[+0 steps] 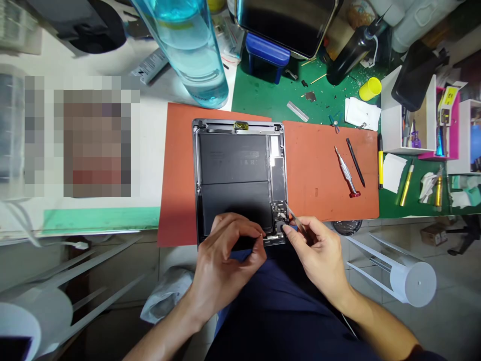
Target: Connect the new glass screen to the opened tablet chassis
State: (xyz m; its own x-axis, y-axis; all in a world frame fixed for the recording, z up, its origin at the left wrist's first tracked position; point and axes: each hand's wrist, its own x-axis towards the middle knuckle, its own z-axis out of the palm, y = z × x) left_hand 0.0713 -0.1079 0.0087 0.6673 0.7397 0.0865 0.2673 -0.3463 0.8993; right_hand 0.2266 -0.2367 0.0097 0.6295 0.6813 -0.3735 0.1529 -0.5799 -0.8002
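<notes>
An opened tablet [278,175] lies on the orange mat, its large black battery [235,158] and a strip of circuit parts on the right side exposed. Over the tablet's near edge, my left hand [229,245] has thumb and forefinger pinched together; whatever is between the tips is too small to name. My right hand [317,250] grips a pair of thin metal tweezers [294,217] at the near right corner. The tweezers' tip is by the exposed circuit board [278,210]; whether it touches is unclear.
A silver screwdriver [344,170] and a black pen-like tool [355,161] lie on the orange mat [308,175] to the right. Beyond the tablet stand a blue water bottle [195,65] and a phone [285,25] on a blue stand. White stools [413,284] flank me below the table.
</notes>
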